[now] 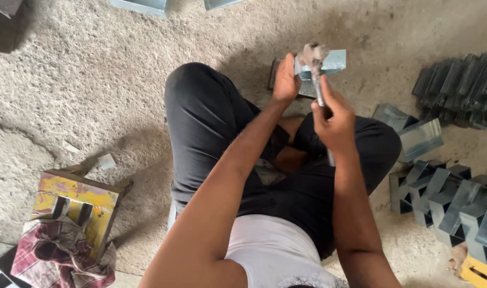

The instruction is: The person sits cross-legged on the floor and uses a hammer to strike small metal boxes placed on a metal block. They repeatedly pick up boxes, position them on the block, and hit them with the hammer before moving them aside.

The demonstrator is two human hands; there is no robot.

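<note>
Right hand [334, 120] is wrapped tight around the handle of a hammer [314, 60], its worn head raised above a folded sheet-metal piece [329, 61]. Left hand [284, 81] is closed on that piece's left edge, pinning it on the concrete floor [94, 80] just beyond the knees. Far right lies a dark stack of metal pieces [459, 88], with a row of folded brackets [446, 202] nearer. Near left sits a yellow wooden stool [78, 200], a checked cloth [57, 250] draped beside it.
</note>
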